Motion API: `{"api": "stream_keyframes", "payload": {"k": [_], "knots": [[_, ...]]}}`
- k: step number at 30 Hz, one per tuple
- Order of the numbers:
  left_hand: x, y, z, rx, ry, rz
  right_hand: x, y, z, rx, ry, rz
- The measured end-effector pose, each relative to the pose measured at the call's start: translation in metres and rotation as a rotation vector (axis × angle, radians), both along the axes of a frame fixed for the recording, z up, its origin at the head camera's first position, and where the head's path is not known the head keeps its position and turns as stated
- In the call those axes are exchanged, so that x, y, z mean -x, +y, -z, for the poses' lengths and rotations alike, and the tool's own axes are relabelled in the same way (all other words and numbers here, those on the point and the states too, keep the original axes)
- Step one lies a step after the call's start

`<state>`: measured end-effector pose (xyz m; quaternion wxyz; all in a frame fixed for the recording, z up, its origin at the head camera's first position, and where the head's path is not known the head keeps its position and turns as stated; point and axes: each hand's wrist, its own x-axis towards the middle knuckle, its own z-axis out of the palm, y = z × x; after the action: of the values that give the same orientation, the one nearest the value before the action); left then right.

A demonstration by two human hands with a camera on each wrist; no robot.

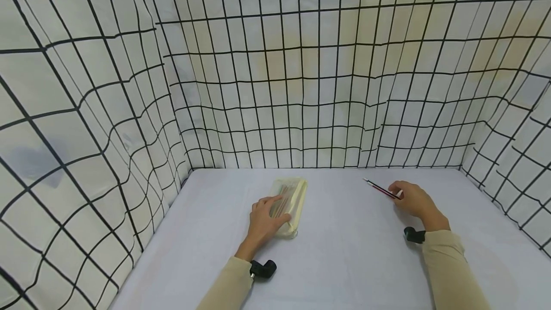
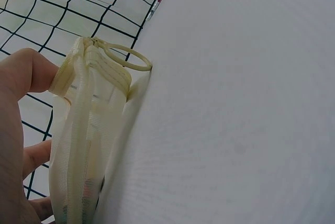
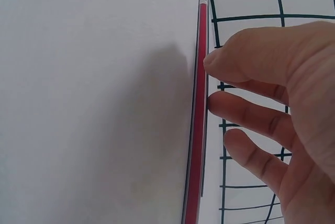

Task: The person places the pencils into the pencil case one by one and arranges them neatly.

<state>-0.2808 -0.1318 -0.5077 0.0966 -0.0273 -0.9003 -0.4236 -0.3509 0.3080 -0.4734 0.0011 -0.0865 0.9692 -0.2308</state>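
Note:
A pale yellow mesh zip pouch (image 1: 297, 200) lies on the table left of the middle, with long thin items showing dimly through it. Over its top my left hand (image 1: 265, 218) rests with spread fingers, the thumb near the zipped edge. The left wrist view shows the pouch's zipped end (image 2: 107, 69) and a loop (image 2: 131, 59) beyond my bent thumb. Farther right, a red and dark pencil (image 3: 198, 124) with a whitish end lies along the table. My right hand (image 1: 415, 200) is at its near end, thumb and index fingertips right at the pencil's side, slightly apart.
A white cloth covers the table (image 1: 336, 252). Black wire grid panels (image 1: 318, 85) backed with white sheet stand along the back and both sides. Each wrist wears a small black camera, the left one (image 1: 263, 269) close above the cloth.

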Motion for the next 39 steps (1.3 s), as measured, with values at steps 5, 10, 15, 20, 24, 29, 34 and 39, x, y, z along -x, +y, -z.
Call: {"api": "stream_keyframes", "payload": {"k": [5, 10, 15, 20, 24, 29, 34, 39], "knots": [[0.0008, -0.0004, 0.0006, 0.007, 0.009, -0.002, 0.0004, 0.0003, 0.0012, -0.009, 0.0, 0.004], [0.0008, -0.0007, 0.001, 0.009, 0.008, 0.0, 0.0012, 0.0014, 0.0032, -0.013, 0.006, 0.003], [0.001, -0.0003, 0.0008, 0.007, 0.009, -0.001, 0.002, 0.0026, 0.0071, -0.016, 0.011, -0.002], [0.0021, 0.0005, 0.001, 0.015, 0.005, -0.003, 0.0009, 0.0016, 0.0094, -0.024, 0.024, -0.014], [0.0025, 0.0006, 0.0008, 0.014, 0.011, -0.001, -0.0001, 0.0007, 0.009, -0.027, 0.022, -0.014], [0.0026, 0.0001, 0.0008, 0.015, 0.015, 0.002, 0.0005, 0.0009, 0.0072, -0.024, -0.007, -0.021], [0.0024, -0.0001, 0.0016, 0.019, 0.012, 0.0, 0.0011, 0.0004, 0.0042, -0.014, -0.041, -0.028], [0.0022, 0.0002, 0.0014, 0.013, 0.015, -0.001, 0.0003, -0.0048, 0.0001, 0.025, -0.059, -0.028]]}}
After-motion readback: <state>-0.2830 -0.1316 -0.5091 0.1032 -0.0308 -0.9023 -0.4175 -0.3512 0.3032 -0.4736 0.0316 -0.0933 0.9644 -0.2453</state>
